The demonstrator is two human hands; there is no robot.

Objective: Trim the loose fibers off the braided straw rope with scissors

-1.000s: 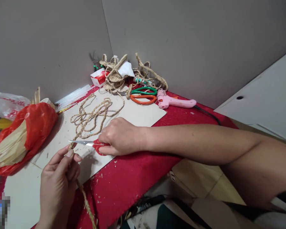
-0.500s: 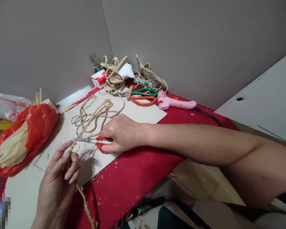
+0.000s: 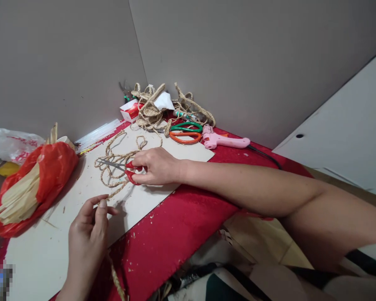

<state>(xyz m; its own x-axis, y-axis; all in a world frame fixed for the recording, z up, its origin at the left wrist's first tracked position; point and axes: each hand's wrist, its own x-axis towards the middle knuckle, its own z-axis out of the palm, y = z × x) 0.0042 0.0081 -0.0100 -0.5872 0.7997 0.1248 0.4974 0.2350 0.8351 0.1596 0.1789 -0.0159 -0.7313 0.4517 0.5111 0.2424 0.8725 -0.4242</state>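
Note:
My left hand pinches a thin braided straw cord between thumb and fingertips, above the white board. The cord runs from there into a loose tangle on the board, and a braided length hangs below the hand toward my lap. My right hand grips small scissors with red handles. Their grey blades, slightly parted, point left over the tangled cord. Whether the blades touch the cord I cannot tell.
A red plastic bag of pale straw strips lies at left. Behind the board are piled braided cords, larger scissors with green and orange handles, and a pink glue gun with a black cable. A red cloth covers the table.
The scissors have moved away from my left fingers, over the tangle. My left hand has turned and shifted slightly right and down, still pinching cord. The view has shifted a little.

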